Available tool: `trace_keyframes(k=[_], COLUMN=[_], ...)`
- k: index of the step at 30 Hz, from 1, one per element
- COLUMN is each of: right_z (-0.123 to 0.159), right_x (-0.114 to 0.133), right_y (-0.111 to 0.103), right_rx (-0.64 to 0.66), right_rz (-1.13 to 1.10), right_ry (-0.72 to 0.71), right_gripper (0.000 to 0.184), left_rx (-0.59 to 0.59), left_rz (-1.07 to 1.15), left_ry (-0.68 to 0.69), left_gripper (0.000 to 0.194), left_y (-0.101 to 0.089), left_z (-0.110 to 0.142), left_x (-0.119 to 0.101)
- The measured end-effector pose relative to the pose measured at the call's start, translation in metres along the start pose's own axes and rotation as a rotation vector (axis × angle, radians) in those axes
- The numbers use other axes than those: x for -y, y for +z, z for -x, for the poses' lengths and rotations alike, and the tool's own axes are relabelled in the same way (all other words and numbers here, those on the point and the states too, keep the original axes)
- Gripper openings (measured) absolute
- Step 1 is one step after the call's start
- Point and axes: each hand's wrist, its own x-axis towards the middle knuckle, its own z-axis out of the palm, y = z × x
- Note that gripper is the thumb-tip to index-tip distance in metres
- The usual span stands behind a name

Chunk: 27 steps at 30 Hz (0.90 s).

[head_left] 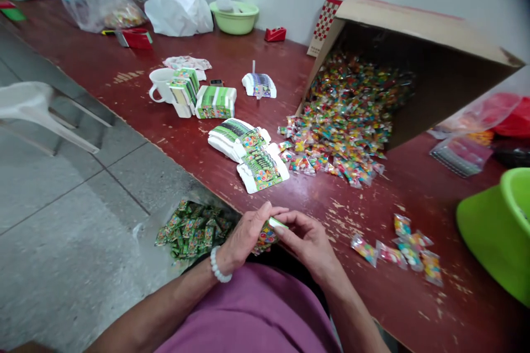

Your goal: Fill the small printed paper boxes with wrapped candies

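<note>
**Q:** Status of the hands?

**A:** The left hand (247, 237), with a white bead bracelet (218, 266) at the wrist, and the right hand (308, 248) are close together at the near edge of a worn red-brown wooden table (232, 60), above purple clothing (248, 309).

**Q:** Finger state, and location of the item?

**A:** The left fingers (265, 212) are curled together over a small printed sachet (265, 237). The right fingers (290, 234) are pressed together against its other side. The sachet is clamped between both hands, with a green-and-white edge showing at its top end.

**Q:** Surroundings?

**A:** Just left of the hands lies a heap of green sachets (192, 230), below the table edge. Ahead are stacks of green-and-white printed strips (248, 154). Beyond them, a cardboard box (414, 49) lies on its side, with a large spill of multicoloured sachets (339, 127) running from its mouth.

**Q:** Anything at right?

**A:** A small cluster of clear sachets (393, 251) lies on the table, beside a bright green plastic basin (497, 231). A white mug (159, 85) stands at the far left of the stacks.
</note>
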Motion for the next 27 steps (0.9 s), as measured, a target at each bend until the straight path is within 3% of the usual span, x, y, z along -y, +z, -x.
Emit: trace_keyframes(k=[5,8,10,13,16,18,23,27], right_z=[-0.004,-0.005,-0.004,0.001,0.01,0.017,0.022,0.014], right_x=[0.0,-0.002,-0.003,-0.004,-0.01,-0.017,-0.026,-0.021], right_y=[0.001,0.0,-0.001,0.001,0.007,0.013,0.025,0.028], right_rx=[-0.003,-0.015,-0.073,-0.146,-0.128,-0.131,-0.151,-0.141], right_rz=[-0.176,-0.134,0.076,0.47,0.625,0.694,1.006,1.116], right_ry=[0.089,0.121,0.019,-0.276,-0.443,-0.481,-0.523,-0.57], right_gripper=[0.02,0.021,0.018,0.015,0.013,0.026,0.088,0.088], left_rx=[0.031,0.058,0.035,0.002,-0.024,-0.074,-0.23,-0.257], left_rz=[0.096,0.097,0.074,0.093,0.208,0.253,0.306,0.403], left_ry=[-0.093,-0.123,-0.055,0.056,-0.021,-0.065,-0.003,-0.005], left_gripper=[0.062,0.061,0.05,0.036,0.035,0.034,0.029,0.028], left_y=[0.003,0.002,0.0,-0.002,-0.002,-0.001,0.004,0.002], left_z=[-0.001,-0.001,-0.001,-0.002,-0.003,-0.004,-0.004,-0.002], left_x=[0.005,0.009,0.013,0.02,0.024,0.023,0.02,0.028])
